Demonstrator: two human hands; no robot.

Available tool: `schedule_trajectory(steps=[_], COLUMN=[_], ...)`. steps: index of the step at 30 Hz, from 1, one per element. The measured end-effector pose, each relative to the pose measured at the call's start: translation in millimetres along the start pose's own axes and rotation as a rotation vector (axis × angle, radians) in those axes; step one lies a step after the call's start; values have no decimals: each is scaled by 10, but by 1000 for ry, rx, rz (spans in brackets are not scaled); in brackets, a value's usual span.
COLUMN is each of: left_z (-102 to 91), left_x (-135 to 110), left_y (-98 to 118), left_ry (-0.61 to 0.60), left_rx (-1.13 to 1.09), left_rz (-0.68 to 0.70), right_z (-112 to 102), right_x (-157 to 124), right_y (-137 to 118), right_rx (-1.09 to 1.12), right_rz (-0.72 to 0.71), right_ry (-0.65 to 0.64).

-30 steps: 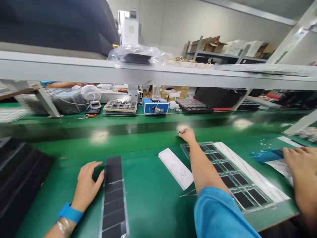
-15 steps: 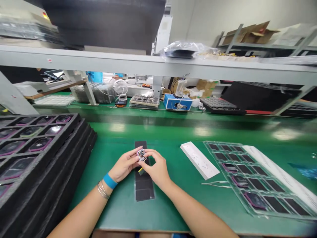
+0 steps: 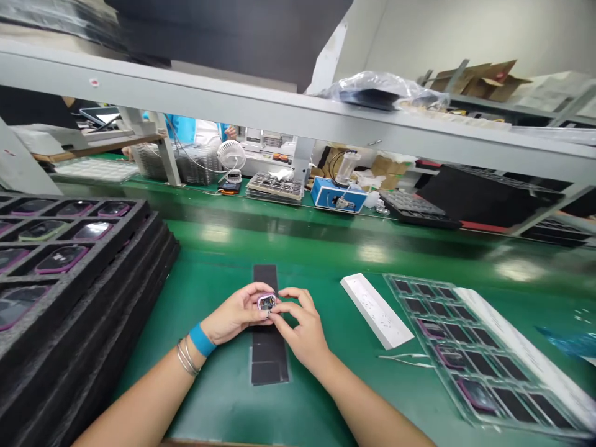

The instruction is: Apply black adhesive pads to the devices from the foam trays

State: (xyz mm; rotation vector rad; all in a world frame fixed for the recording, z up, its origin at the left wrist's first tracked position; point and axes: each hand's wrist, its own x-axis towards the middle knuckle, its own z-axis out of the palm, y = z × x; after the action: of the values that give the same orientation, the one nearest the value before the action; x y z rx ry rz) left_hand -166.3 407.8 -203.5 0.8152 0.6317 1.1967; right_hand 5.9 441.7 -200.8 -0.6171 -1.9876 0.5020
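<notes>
A small purple-rimmed watch case (image 3: 266, 302) lies between both hands, its inner circuit parts facing up. My left hand (image 3: 239, 312) is closed round its left side, fingers behind and thumb along the lower edge. With thumb and fingertips pinched, my right hand (image 3: 302, 323) touches the case's lower right edge; whether a tiny part sits between those fingertips is hidden. Beneath the hands runs a black mat strip (image 3: 269, 366) on the green table. Tweezers (image 3: 407, 359) lie to the right of my right hand.
At left rises a stack of black foam trays (image 3: 139, 273) with purple-rimmed watch pieces. Right of the hands are a white narrow box (image 3: 377, 310) and a clear blister tray (image 3: 465, 354). Behind stand a blue device (image 3: 339, 195), a small fan (image 3: 231, 155) and an overhead shelf beam (image 3: 279, 112).
The case has been turned so its purple rim shows, and it sits slightly lower. A yellow-green piece that hung below it is out of sight. The camera view has tilted.
</notes>
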Motion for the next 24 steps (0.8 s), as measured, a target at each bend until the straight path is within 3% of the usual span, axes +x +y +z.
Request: schedule_trajectory(steps=[5,12,24], left_z=[8,-47,-137], left_x=[1,-30,52], left_y=[9,55,-28], left_ry=[21,-55,23], left_rx=[46,-7,103], left_rz=[-19,-106,0], right_z=[28,9,25], right_x=[-14,7,3], right_y=[18,59,58], right_rx=[-2,82,171], right_rz=[-28,93,130], right_ry=[10,-15,-61])
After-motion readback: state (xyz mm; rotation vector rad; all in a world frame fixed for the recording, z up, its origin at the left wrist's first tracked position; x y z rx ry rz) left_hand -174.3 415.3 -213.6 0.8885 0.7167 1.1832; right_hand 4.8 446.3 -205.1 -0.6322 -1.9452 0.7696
